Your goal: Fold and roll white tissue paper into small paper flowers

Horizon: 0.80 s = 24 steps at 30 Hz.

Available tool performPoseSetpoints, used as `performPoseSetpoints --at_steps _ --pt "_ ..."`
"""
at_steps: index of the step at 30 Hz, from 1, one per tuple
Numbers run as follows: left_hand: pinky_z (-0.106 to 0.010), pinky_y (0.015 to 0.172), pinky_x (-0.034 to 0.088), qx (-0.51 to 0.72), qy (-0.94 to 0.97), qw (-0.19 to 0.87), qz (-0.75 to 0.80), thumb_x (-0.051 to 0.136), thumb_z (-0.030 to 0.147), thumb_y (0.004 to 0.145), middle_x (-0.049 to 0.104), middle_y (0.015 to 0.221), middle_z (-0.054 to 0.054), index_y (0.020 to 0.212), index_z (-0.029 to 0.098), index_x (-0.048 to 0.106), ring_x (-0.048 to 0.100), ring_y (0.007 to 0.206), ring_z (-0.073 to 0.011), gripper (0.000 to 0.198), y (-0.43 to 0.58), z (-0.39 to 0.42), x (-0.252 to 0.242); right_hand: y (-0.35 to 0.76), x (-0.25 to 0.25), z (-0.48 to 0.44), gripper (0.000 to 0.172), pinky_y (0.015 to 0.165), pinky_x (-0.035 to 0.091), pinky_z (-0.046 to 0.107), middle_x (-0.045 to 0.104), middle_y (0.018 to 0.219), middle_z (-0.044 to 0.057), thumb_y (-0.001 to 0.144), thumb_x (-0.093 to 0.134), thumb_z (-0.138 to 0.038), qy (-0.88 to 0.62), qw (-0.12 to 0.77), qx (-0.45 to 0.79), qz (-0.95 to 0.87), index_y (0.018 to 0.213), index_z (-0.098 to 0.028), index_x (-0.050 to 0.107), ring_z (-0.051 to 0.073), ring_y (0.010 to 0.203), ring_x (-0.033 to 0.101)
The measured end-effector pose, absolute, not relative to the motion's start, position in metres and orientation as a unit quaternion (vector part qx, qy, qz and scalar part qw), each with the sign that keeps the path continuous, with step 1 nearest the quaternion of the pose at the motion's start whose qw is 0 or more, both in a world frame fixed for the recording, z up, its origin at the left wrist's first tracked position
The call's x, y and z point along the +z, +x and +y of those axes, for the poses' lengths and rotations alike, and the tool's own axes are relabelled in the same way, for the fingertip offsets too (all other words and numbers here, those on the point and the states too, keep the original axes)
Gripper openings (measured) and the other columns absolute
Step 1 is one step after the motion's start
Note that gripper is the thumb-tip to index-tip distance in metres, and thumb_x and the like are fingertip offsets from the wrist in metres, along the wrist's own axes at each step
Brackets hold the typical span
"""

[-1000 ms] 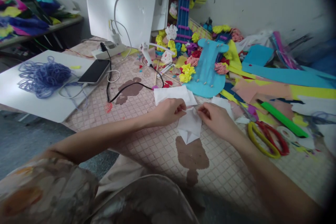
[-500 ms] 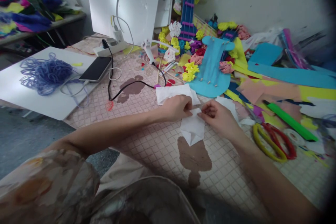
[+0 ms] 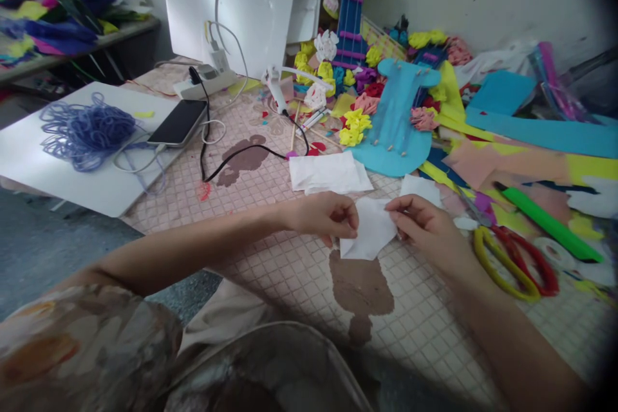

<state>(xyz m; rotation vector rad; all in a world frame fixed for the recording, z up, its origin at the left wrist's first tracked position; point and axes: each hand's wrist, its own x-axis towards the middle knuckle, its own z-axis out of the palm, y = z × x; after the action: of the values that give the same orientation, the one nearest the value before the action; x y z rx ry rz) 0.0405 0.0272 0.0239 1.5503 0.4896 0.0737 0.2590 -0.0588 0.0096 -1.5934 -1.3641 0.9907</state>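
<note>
Between my hands is a small piece of white crepe paper [image 3: 371, 232], held just over the patterned tabletop. My left hand [image 3: 324, 215] pinches its left edge between thumb and fingers. At the opposite edge, my right hand [image 3: 425, 225] grips the paper with thumb and forefinger. Behind them lies a stack of white paper pieces [image 3: 329, 172], flat on the table. Another white piece [image 3: 421, 189] rests just beyond my right hand. Scissors with yellow and red handles [image 3: 506, 264] lie to the right of that hand.
A glue gun [image 3: 275, 89] stands at the back, its black cord [image 3: 241, 153] crossing the table. A phone [image 3: 177, 123] and purple cord bundle [image 3: 89, 129] lie on a white board at left. The blue guitar-shaped cutout [image 3: 391, 141], paper flowers and a green cutter [image 3: 550, 222] crowd the right.
The white paper has been turned and spread wider between my hands; its lower point is now a straighter edge. My right hand has moved right, and my left hand slightly lower.
</note>
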Motion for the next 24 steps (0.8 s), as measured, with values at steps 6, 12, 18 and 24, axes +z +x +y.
performPoseSetpoints --at_steps 6,12,18,24 --pt "-0.015 0.049 0.048 0.037 0.713 0.661 0.231 0.062 0.016 0.076 0.058 0.067 0.002 0.084 0.013 0.06 0.056 0.057 -0.0061 0.008 0.032 0.028 0.022 0.267 0.005 -0.073 0.024 0.048 0.04 0.025 0.059 0.072 0.001 0.084 0.05 -0.025 -0.616 0.376 0.364 -0.589 0.105 -0.021 0.06 0.013 0.055 0.052" --pt "-0.014 0.047 0.043 0.045 0.769 0.59 0.241 0.06 0.011 0.074 0.054 0.059 0.004 0.086 0.011 0.061 0.051 0.05 -0.0042 0.012 0.031 0.05 0.026 0.252 0.003 -0.089 0.011 0.062 0.047 0.028 0.061 0.086 0.003 0.087 0.054 -0.027 -0.639 0.305 0.125 -0.695 0.094 -0.023 0.063 0.016 0.071 0.059" --pt "-0.017 0.057 0.044 0.114 0.845 0.462 0.243 0.063 0.012 0.073 0.061 0.074 0.001 0.11 0.011 0.056 0.055 0.064 -0.0067 0.037 0.027 0.056 0.026 0.242 -0.002 -0.096 0.007 0.064 0.046 0.026 0.058 0.091 0.003 0.091 0.051 -0.019 -0.58 0.248 0.004 -0.776 0.095 -0.021 0.056 0.015 0.076 0.059" --pt "-0.023 0.064 0.046 0.225 0.874 0.318 0.289 0.059 0.014 0.078 0.065 0.092 -0.006 0.106 0.013 0.054 0.058 0.076 -0.0114 0.029 0.019 0.046 0.023 0.245 -0.004 -0.091 0.007 0.064 0.046 0.025 0.059 0.097 0.003 0.091 0.051 -0.019 -0.559 0.224 -0.054 -0.796 0.097 -0.02 0.055 0.015 0.083 0.06"
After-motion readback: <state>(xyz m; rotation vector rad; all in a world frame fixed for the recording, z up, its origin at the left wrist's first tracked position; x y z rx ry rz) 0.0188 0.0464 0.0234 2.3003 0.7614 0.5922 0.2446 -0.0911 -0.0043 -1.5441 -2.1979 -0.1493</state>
